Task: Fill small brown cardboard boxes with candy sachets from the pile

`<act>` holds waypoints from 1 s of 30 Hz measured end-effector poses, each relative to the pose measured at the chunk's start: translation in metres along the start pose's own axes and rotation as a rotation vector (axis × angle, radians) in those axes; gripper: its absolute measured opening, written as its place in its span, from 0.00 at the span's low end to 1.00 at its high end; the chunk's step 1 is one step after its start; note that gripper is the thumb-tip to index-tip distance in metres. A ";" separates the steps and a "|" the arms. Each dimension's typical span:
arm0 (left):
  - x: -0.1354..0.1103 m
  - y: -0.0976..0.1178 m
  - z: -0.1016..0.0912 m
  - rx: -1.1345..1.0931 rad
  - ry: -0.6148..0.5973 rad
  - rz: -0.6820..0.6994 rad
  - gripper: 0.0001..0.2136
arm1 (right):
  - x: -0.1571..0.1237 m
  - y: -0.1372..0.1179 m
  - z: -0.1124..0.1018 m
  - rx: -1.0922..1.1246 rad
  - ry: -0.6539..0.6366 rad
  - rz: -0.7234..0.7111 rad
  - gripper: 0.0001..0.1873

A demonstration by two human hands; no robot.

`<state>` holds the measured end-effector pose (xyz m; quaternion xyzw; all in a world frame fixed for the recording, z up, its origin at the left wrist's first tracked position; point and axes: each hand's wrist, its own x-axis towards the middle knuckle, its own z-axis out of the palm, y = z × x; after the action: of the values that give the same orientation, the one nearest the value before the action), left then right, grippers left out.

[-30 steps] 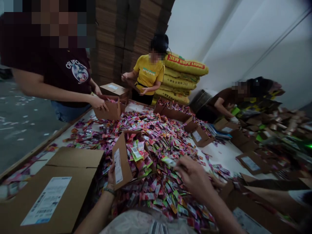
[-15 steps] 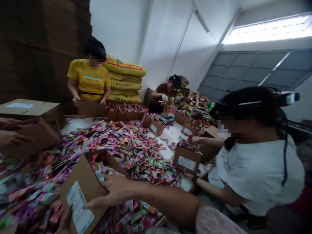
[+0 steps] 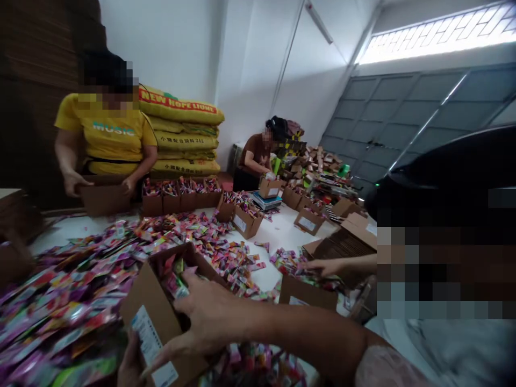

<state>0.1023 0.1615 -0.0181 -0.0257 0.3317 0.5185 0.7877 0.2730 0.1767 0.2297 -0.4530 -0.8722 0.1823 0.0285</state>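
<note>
My right hand (image 3: 205, 317) reaches across into a small brown cardboard box (image 3: 155, 306) with a white label, its thumb and fingers pinching a packet (image 3: 177, 284) at the box's mouth. The box is filled with colourful sachets. My left hand (image 3: 131, 365) holds the box from below at its near corner; only part of that hand shows. A large heap of pink, purple and green sachets (image 3: 72, 290) covers the white table (image 3: 282, 231) around the box.
A person in a yellow shirt (image 3: 105, 137) handles a box at the far edge. Another sits at the back beside a scale (image 3: 266, 200). A close co-worker's head (image 3: 447, 231) fills the right; that co-worker's hand (image 3: 322, 265) rests by another box (image 3: 308, 293). Yellow sacks (image 3: 181, 134) stand behind.
The view has swung right. My right hand moved from the sachet heap into the box with a packet. The co-worker on the right is now closer and larger in view.
</note>
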 end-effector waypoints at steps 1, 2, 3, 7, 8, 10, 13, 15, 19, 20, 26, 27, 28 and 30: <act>0.018 -0.012 0.020 -0.020 0.018 0.047 0.28 | 0.004 0.020 -0.002 0.004 0.029 0.043 0.32; 0.037 -0.024 0.040 -0.045 0.017 0.092 0.26 | 0.010 0.042 -0.005 0.016 0.037 0.089 0.30; 0.058 -0.034 0.060 -0.069 -0.004 0.117 0.25 | 0.017 0.066 -0.009 0.033 0.025 0.134 0.27; 0.146 -0.059 0.136 -0.065 -0.054 0.104 0.23 | 0.047 0.172 -0.030 0.099 -0.007 0.231 0.23; 0.168 -0.063 0.151 -0.054 -0.052 0.089 0.23 | 0.053 0.196 -0.036 0.109 -0.001 0.234 0.25; 0.209 -0.069 0.178 -0.044 -0.084 0.075 0.23 | 0.063 0.238 -0.046 0.139 0.024 0.219 0.31; 0.268 -0.081 0.204 -0.046 -0.138 0.052 0.23 | 0.078 0.296 -0.061 0.239 0.174 0.179 0.36; 0.306 -0.092 0.215 -0.054 -0.144 0.054 0.24 | 0.093 0.340 -0.071 0.271 0.387 0.234 0.31; 0.374 -0.111 0.226 -0.043 -0.132 0.027 0.26 | 0.128 0.445 -0.072 0.080 0.607 0.605 0.26; 0.388 -0.115 0.227 -0.036 -0.114 0.028 0.26 | 0.136 0.470 -0.065 0.072 0.544 0.690 0.29; 0.443 -0.139 0.219 0.039 0.010 -0.054 0.27 | 0.157 0.549 0.006 0.207 0.144 0.714 0.31; 0.447 -0.145 0.217 0.044 -0.010 -0.085 0.27 | 0.158 0.554 0.013 0.164 0.108 0.701 0.29; 0.451 -0.152 0.216 0.047 -0.042 -0.112 0.27 | 0.158 0.560 0.017 0.111 0.080 0.684 0.26; 0.455 -0.169 0.218 0.063 -0.086 -0.133 0.26 | 0.158 0.576 0.016 0.019 0.059 0.642 0.23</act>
<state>0.4616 0.5311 -0.1497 -0.0003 0.3112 0.4551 0.8343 0.6261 0.5997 -0.0019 -0.7097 -0.6820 0.1768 -0.0011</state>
